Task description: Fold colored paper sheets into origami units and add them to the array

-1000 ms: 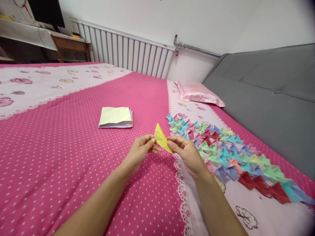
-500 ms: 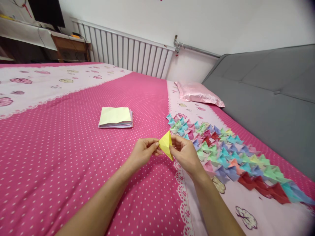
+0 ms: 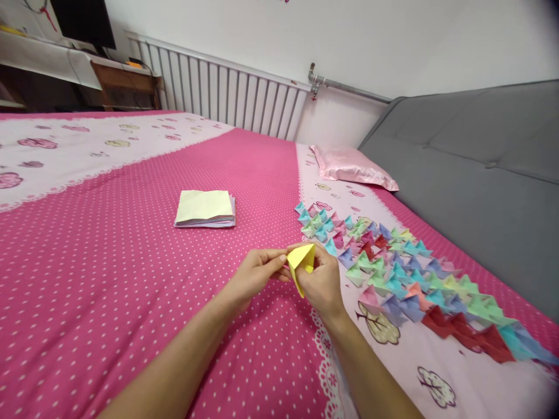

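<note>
A folded piece of yellow paper (image 3: 300,256) is between the two hands, held above the pink dotted bed (image 3: 131,279). The left hand (image 3: 257,272) has its thumb and fingers pinched shut on the paper's left corner. The right hand (image 3: 324,285) has its fingers curled closely around the other side, the thumb against the near part of the fold. A stack of paper (image 3: 205,206), pale yellow on top, lies on the bed beyond the left hand. To the right, small folded paper boats (image 3: 398,278) in many colours sit close together in rows, with a pink pillow (image 3: 351,166) beyond them, near the grey headboard (image 3: 471,151).
</note>
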Tool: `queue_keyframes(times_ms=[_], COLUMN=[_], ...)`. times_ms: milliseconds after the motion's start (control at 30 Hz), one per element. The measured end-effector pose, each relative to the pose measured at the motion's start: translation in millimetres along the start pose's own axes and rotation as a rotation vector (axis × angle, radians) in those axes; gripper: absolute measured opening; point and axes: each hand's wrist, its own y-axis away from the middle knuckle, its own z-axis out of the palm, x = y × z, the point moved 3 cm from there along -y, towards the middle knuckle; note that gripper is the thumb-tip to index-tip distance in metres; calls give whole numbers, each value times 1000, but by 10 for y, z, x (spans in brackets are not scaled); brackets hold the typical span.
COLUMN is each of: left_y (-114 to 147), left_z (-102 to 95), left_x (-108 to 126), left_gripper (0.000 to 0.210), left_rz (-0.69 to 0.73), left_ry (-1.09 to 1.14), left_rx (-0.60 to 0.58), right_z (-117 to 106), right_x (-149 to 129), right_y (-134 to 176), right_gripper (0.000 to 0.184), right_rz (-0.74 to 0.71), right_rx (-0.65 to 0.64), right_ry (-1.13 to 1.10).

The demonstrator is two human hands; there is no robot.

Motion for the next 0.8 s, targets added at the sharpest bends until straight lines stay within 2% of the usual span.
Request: queue_keyframes(times_ms=[100, 233, 433, 533, 667, 800], left_y=[26, 35, 9, 3, 16, 45], left_z=[45, 91, 61, 27, 20, 19], left_x=[-1, 12, 5, 9, 51, 112], left_gripper=[34, 36, 24, 20, 33, 41], left_rz=[13, 68, 82, 88, 52, -71], left_ry=[14, -131, -220, -192, 7, 256], left_rx=[-115, -198, -114, -40, -15, 12], right_z=[-14, 0, 0, -2, -37, -130], right_x=[-23, -24, 3, 20, 11, -21], right_y=[2, 22, 10, -22, -63, -94], right_gripper=[13, 19, 27, 36, 39, 40], right_rz=[-1, 23, 17, 6, -19, -61], right_rx=[22, -38, -99, -206, -359, -413], right_ry=[41, 81, 21, -94, -198, -136])
